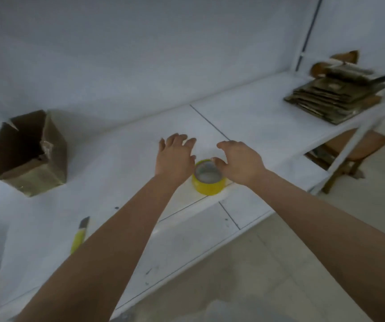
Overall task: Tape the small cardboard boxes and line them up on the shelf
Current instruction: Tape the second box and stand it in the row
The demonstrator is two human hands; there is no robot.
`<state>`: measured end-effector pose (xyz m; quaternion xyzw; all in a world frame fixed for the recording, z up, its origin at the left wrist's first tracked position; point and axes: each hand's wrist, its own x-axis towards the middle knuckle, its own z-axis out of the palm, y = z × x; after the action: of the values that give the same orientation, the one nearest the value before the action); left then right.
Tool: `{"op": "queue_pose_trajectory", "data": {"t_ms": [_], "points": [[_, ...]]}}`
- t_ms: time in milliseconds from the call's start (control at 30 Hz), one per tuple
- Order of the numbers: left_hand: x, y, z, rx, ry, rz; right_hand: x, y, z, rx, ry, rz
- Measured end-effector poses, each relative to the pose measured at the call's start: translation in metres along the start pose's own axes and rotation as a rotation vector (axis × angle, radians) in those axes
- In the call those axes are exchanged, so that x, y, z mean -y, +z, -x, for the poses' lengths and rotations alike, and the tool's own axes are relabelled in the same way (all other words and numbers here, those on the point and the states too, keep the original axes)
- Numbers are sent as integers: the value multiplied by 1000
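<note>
Head view. Both hands hover over the white shelf (244, 117), palms down, on either side of the yellow tape roll (208, 180). The left hand (175, 156) has its fingers (177, 139) spread apart and relaxed, gripping nothing. The right hand (240, 161) likewise has its fingers apart and loosely bent; its thumb lies just beside the roll's upper rim, and contact cannot be confirmed.

The tape roll lies flat near the front edge of the shelf, core hole facing up. One assembled cardboard box (26, 152) stands well apart at the left, tilted, with its top flaps open and not yet taped. A stack of flattened boxes (333, 98) lies at the far right end of the shelf. A yellow utility knife (80, 235) lies near the front edge on the left.

Handling assessment:
- Tape roll: probably light and rigid. Take hold across the outer rim, or hook fingers through the core. The glossy outer wrap may be slippery.
- Flattened boxes: likely light, stiff across the panels, flexible at the creases. Lift one by an edge; the stack may slide.
- Open box: its thin walls probably dent under pressure. Hold it at the corners and press the flaps level before taping.
</note>
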<state>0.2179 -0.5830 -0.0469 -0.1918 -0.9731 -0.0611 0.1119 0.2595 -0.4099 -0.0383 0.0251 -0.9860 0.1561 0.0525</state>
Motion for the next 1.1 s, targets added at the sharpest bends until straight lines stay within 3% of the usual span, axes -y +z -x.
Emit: {"op": "queue_pose_trajectory", "data": {"t_ms": [233, 400, 867, 1100], "points": [[-184, 29, -63, -11, 288, 90, -166, -69, 54, -98, 222, 128], [-269, 47, -102, 13, 434, 99, -248, -96, 74, -97, 367, 140], [-362, 100, -291, -19, 527, 141, -397, -126, -33, -107, 474, 198], [-405, 114, -390, 8, 433, 205, -467, -146, -89, -146, 511, 290]]}}
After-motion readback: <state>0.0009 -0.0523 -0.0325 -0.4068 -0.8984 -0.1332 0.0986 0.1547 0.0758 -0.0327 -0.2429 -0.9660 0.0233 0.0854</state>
